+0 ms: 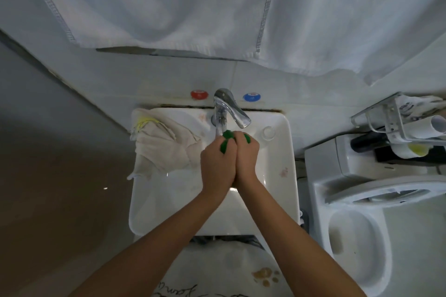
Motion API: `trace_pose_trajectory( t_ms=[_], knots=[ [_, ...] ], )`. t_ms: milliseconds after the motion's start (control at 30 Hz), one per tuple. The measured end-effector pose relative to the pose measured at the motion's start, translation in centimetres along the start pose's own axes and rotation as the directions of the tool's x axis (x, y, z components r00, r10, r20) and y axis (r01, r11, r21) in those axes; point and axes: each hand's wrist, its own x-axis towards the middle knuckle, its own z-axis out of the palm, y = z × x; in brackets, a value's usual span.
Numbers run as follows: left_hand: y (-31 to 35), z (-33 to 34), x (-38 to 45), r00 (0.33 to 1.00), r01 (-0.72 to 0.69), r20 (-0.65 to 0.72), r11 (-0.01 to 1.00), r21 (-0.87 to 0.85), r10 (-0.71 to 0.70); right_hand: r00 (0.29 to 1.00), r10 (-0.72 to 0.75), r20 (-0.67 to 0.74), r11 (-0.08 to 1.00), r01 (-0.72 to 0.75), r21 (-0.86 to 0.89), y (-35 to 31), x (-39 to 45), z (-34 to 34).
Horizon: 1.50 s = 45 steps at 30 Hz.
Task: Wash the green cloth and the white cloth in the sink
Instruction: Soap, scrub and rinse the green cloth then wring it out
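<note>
Squeezing the green cloth (226, 141) was all I could see my hands doing: the left hand (216, 161) and right hand (246, 157) were pressed side by side, fingers curled over the wadded fabric, so only small bright green bulges showed between and above the knuckles. The bundle sat over the basin of the sink (284, 176), just under the spout of the tap (229, 108), a curved chrome piece with a glossy finish; a thin stream of water appeared to run down onto the left hand's fingers. The sink was a squarish white ceramic bowl with rounded corners and a smooth, shiny rim. The white cloth (161, 147) lay crumpled over the sink's left rear corner, soft and creased, off-white with a few yellow stitched lines, one edge hanging past the rim. Behind the tap, two round caps sat against the tiled wall, a red cap (199, 94) to the left and a blue cap (251, 97) to the right. A large pale towel (217, 7) with stitched hems hung overhead. A white toilet (362, 224) stood to the right.
</note>
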Motion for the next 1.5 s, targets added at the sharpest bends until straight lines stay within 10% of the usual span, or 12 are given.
trace_pose_trajectory(
  t_ms=[533,1133,1333,1500],
  knots=[
    [-0.1,-0.4,1.9,0.999,0.028,-0.029,0.998,-0.050,-0.029,0.996,-0.040,0.075,0.999,0.040,-0.002,-1.0,-1.2,-0.4],
    [0.5,-9.2,7.0,0.826,-0.096,0.564,0.984,0.150,-0.005,0.782,-0.018,0.624,0.870,0.319,-0.376,-3.8,2.3,-6.7],
    [-0.3,-7.9,6.9,0.843,-0.198,0.537,0.930,0.310,0.000,0.866,-0.193,0.462,0.881,0.360,-0.307,-3.1,2.1,-5.3],
    [-0.6,-4.4,4.5,0.957,-0.204,0.251,0.950,0.236,0.143,0.950,-0.258,0.178,0.911,0.300,-0.282,-2.4,1.2,-2.8]
  ],
)
